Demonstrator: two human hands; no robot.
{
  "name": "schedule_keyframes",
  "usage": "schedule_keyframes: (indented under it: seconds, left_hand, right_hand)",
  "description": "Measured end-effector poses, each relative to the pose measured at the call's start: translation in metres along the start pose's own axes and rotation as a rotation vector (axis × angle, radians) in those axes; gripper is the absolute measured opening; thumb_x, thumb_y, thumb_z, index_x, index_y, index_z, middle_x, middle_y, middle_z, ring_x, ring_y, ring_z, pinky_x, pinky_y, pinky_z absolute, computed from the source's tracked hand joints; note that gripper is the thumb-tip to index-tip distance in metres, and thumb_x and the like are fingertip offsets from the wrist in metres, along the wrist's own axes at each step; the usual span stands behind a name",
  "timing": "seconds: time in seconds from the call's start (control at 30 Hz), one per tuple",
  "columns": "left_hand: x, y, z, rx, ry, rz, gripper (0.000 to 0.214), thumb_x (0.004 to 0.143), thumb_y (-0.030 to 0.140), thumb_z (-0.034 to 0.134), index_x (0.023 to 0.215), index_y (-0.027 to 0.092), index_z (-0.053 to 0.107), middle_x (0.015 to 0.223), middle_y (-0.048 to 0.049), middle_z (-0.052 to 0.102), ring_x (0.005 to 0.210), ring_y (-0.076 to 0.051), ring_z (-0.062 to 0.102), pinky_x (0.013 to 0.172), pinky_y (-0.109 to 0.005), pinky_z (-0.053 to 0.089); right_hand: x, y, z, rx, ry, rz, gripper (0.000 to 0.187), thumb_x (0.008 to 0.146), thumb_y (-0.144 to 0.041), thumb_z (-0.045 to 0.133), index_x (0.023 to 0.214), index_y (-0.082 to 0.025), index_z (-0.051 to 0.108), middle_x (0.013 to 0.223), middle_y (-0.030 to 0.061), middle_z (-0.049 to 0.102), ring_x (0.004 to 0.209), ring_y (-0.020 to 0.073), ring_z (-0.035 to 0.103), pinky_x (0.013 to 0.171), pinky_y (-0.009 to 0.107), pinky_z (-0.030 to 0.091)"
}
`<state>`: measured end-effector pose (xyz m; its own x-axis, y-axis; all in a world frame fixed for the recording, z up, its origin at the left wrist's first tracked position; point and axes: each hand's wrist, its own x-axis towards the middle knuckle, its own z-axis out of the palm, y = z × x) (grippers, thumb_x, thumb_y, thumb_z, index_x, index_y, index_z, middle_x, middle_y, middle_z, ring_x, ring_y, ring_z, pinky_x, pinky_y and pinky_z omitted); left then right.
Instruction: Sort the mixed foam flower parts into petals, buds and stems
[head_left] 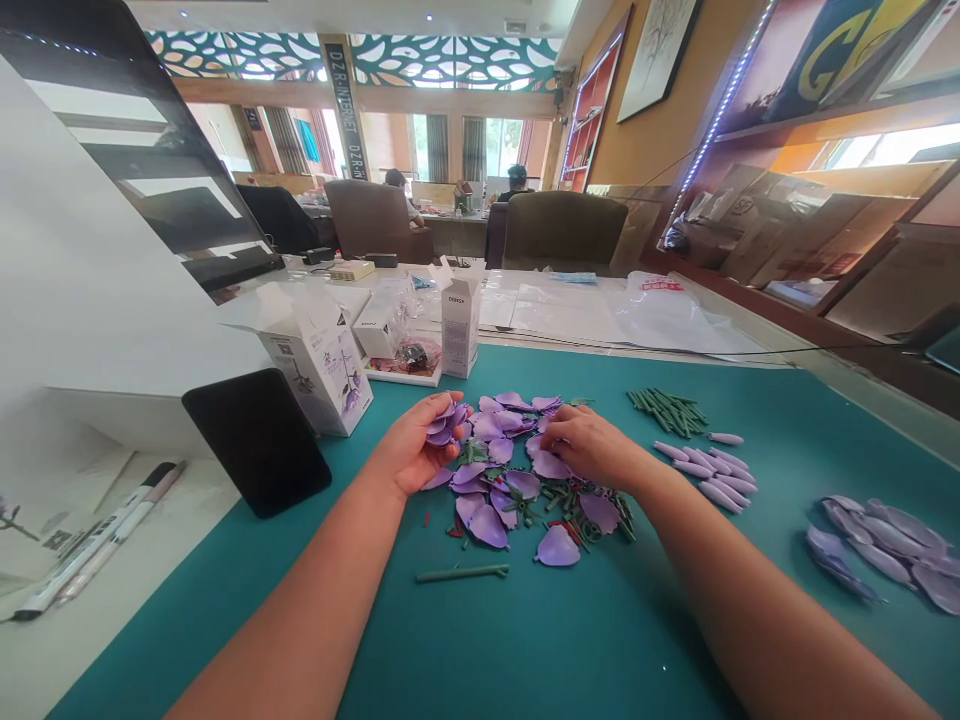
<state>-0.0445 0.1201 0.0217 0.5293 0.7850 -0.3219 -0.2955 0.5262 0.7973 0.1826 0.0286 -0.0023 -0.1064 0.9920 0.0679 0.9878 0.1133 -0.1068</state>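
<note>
My left hand (415, 445) is curled round a small stack of purple petals (445, 425) at the left edge of a loose pile. Over the pile's right side, my right hand (581, 437) has its fingers pinched together on a purple petal (551, 462); the fingertips are partly hidden. The pile mixes broad purple petals (484, 520), green leafy pieces (472, 452), small green stem parts (559, 493) and a few red bits (455, 527). One petal (557, 547) lies apart at the near side, and a green stem (462, 574) lies in front.
Green sticks (667, 411), pale purple buds (712, 470) and larger mauve petals (889, 540) form groups on the right of the green mat (585, 640). At left are a black tablet (256, 440), an opened carton (319, 370) and pens (97, 540). Another white box (460, 325) stands behind. People sit farther back.
</note>
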Motion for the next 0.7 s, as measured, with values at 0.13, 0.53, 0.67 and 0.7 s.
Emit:
schedule_keyframes:
  seconds: [0.13, 0.53, 0.67, 0.7]
  left_hand:
    - [0.000, 0.000, -0.001, -0.008, -0.007, 0.001, 0.010, 0.088, 0.019, 0.050, 0.093, 0.015, 0.059, 0.077, -0.0029, 0.060, 0.047, -0.008, 0.055, 0.034, -0.014, 0.040]
    - [0.001, -0.001, -0.002, -0.004, -0.005, 0.007, 0.011, 0.087, 0.020, 0.051, 0.092, 0.015, 0.060, 0.079, -0.0038, 0.061, 0.047, -0.007, 0.055, 0.034, -0.015, 0.040]
    - [0.001, -0.001, -0.003, -0.004, -0.018, 0.010, 0.011, 0.087, 0.020, 0.051, 0.092, 0.016, 0.060, 0.080, -0.0040, 0.062, 0.048, -0.008, 0.055, 0.034, -0.015, 0.040]
    - [0.001, -0.001, -0.004, -0.004, -0.021, 0.012, 0.011, 0.087, 0.020, 0.052, 0.092, 0.016, 0.060, 0.080, -0.0040, 0.062, 0.048, -0.008, 0.055, 0.034, -0.015, 0.040]
  right_hand:
    - [0.003, 0.006, 0.004, -0.037, 0.067, 0.088, 0.031, 0.084, -0.009, 0.043, 0.093, -0.021, 0.070, 0.097, 0.0084, 0.062, 0.090, 0.0199, 0.053, 0.082, 0.031, 0.038]
    - [0.008, -0.014, 0.014, -0.060, 0.006, 0.085, 0.034, 0.085, -0.015, 0.042, 0.108, -0.024, 0.065, 0.114, 0.0070, 0.063, 0.109, 0.0234, 0.049, 0.082, 0.034, 0.037]
    - [0.006, -0.006, 0.008, -0.058, 0.039, 0.196, 0.033, 0.085, -0.011, 0.037, 0.093, -0.023, 0.066, 0.104, 0.0061, 0.067, 0.099, 0.0214, 0.053, 0.077, 0.031, 0.036]
    - [0.006, -0.004, 0.008, -0.060, 0.051, 0.202, 0.033, 0.085, -0.011, 0.036, 0.093, -0.023, 0.066, 0.103, 0.0059, 0.067, 0.098, 0.0214, 0.053, 0.076, 0.031, 0.036]
